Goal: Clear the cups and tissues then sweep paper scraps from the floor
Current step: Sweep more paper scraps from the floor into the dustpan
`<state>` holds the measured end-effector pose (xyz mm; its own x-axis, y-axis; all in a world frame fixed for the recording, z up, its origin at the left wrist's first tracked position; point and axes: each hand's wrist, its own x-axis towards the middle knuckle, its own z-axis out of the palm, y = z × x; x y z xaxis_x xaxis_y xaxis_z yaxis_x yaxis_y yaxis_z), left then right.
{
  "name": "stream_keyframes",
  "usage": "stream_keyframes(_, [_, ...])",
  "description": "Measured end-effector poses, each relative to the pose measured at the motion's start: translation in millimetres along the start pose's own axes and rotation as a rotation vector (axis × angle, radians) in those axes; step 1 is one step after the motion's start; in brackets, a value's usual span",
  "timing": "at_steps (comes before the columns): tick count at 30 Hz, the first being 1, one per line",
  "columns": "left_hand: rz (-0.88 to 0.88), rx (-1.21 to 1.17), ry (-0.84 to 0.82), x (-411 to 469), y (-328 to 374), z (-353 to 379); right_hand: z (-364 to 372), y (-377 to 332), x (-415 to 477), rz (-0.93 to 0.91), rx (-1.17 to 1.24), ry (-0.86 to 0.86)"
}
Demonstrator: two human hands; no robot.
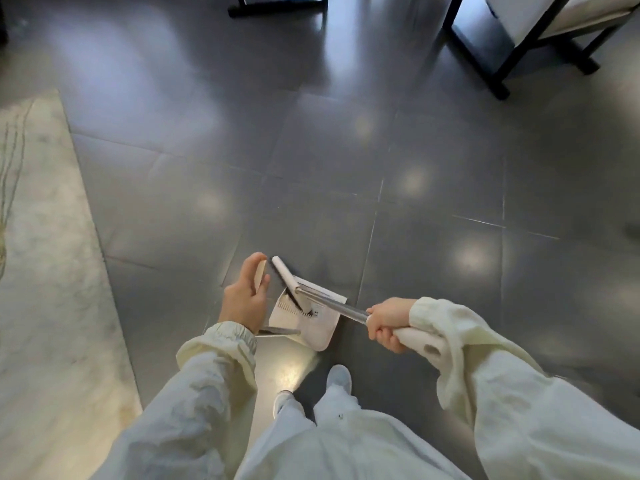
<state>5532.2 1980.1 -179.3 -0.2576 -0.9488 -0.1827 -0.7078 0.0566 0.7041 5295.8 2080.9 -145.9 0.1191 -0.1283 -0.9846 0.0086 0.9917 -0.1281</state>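
Note:
My left hand holds the beige top of the dustpan handle, thumb and fingers around it. The white dustpan stands on the dark tiled floor just ahead of my feet. My right hand grips the broom's white grip, and its metal shaft runs left to the white broom head. The dark bristles sit over the pan's mouth, against its comb teeth. I cannot make out any paper scraps on the floor or in the pan.
A pale marble strip runs along the left. Black-framed seating with pale cushions stands at the top right, and another black base at top centre. Glossy grey tiles stretch ahead. My shoes are below the pan.

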Motion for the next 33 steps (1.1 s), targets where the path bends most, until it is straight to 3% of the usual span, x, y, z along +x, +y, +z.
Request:
stream_keyframes(4, [0.023, 0.028, 0.019, -2, -2, -9, 13, -19, -33, -0.071, -0.008, 0.004])
stream_keyframes(12, [-0.029, -0.033, 0.232, 42, -3, -60, 38, -112, -57, -0.229, 0.042, 0.058])
stream_keyframes(18, [-0.077, -0.121, 0.361, 126, -16, -111, 59, -239, -46, -0.368, 0.023, 0.103])
stream_keyframes(23, [-0.129, -0.223, 0.422, 231, -32, -168, 107, -330, -4, -0.631, -0.19, 0.223])
stream_keyframes(25, [-0.097, -0.199, 0.456, 274, -39, -195, 121, -369, 6, -0.651, -0.256, 0.242])
stream_keyframes(33, [-0.081, -0.218, 0.519, 460, -63, -316, 146, -618, 27, -0.754, -0.233, 0.194])
